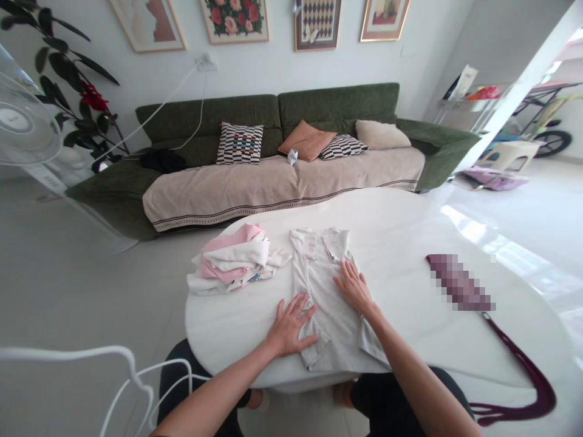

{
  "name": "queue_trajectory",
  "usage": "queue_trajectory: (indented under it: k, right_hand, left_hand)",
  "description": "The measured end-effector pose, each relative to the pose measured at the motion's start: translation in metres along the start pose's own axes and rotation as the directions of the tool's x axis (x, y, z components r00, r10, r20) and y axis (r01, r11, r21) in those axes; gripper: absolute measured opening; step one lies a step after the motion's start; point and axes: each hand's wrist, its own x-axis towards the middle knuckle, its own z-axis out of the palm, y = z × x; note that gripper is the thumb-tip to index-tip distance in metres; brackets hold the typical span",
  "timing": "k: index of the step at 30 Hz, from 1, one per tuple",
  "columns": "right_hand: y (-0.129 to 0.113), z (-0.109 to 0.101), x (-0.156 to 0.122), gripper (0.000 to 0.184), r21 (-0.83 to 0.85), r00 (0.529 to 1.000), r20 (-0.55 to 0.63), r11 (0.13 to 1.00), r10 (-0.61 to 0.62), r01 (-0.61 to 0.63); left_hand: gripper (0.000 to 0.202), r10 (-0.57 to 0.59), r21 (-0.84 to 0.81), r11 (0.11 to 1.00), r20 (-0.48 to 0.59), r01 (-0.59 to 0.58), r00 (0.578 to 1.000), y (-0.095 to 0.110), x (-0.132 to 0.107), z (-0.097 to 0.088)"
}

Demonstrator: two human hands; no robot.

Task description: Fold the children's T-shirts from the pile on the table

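A pale grey-white garment, which looks like a small shirt [330, 303], lies spread on the white table [396, 230]. My left hand [291, 326] rests with fingers spread on the garment's left edge, partly on the tabletop. Farther up, my right hand [354, 288] lies flat on the garment's right side, fingers stretched out. Neither hand grips the cloth. Left of the garment sits a loose pile of pink and white clothes [237, 258], close to its edge. My right forearm covers part of the garment's lower right side.
A maroon lanyard [523, 358] with a blurred-out card holder [460, 282] lies at the table's right. Behind the table stands a green sofa [182, 130] with cushions [240, 144]. A fan [22, 121] is at the left, and white cables or tubes [122, 352] rise at lower left.
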Motion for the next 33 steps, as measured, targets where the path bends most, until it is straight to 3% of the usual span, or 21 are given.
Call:
queue_trajectory:
  k: [3, 7, 10, 13, 15, 17, 23, 28, 33]
  right_hand:
    - [0.006, -0.022, -0.027, 0.052, 0.142, 0.994, -0.107, 0.990, 0.014, 0.001]
    - [0.024, -0.046, -0.101, 0.042, 0.281, 0.975, -0.214, 0.960, 0.054, 0.008]
    - [0.034, -0.047, -0.161, 0.042, 0.250, 0.984, -0.176, 0.968, 0.039, 0.006]
    - [0.038, -0.038, -0.196, 0.053, 0.127, 0.985, -0.128, 0.983, -0.113, 0.129]
    - [0.038, -0.029, -0.204, 0.059, 0.035, 0.979, -0.097, 0.982, -0.179, 0.183]
    - [0.038, -0.021, -0.203, 0.063, -0.037, 0.979, -0.067, 0.980, -0.195, 0.193]
    - [0.043, -0.008, -0.189, 0.074, -0.088, 0.973, -0.022, 0.970, -0.231, 0.229]
    - [0.044, -0.029, -0.190, 0.064, 0.004, 0.969, 0.082, 0.972, -0.234, 0.234]
    - [0.029, -0.071, -0.202, 0.056, 0.157, 0.929, 0.301, 0.972, -0.216, 0.176]
  left_hand:
    - [0.070, 0.004, 0.000, 1.000, -0.023, -0.004, 1.000, 0.000, -0.002, 0.002]
    - [0.071, 0.008, 0.001, 1.000, -0.134, -0.008, 0.991, 0.002, -0.009, 0.001]
    - [0.064, 0.034, -0.008, 0.999, -0.201, -0.036, 0.979, 0.012, -0.022, -0.001]
    - [0.069, 0.163, 0.002, 0.987, -0.130, -0.164, 0.978, 0.029, -0.038, -0.001]
    - [0.076, 0.225, 0.034, 0.974, -0.056, -0.223, 0.973, 0.039, -0.048, 0.004]
    - [0.076, 0.212, 0.078, 0.975, -0.010, -0.211, 0.977, 0.044, -0.054, 0.011]
    - [0.065, 0.161, 0.134, 0.978, 0.011, -0.161, 0.987, 0.046, -0.058, 0.027]
    - [0.064, 0.139, 0.102, 0.984, 0.051, -0.144, 0.989, 0.054, -0.064, 0.022]
    - [0.056, 0.182, -0.086, 0.982, 0.164, -0.169, 0.970, 0.063, -0.079, -0.006]
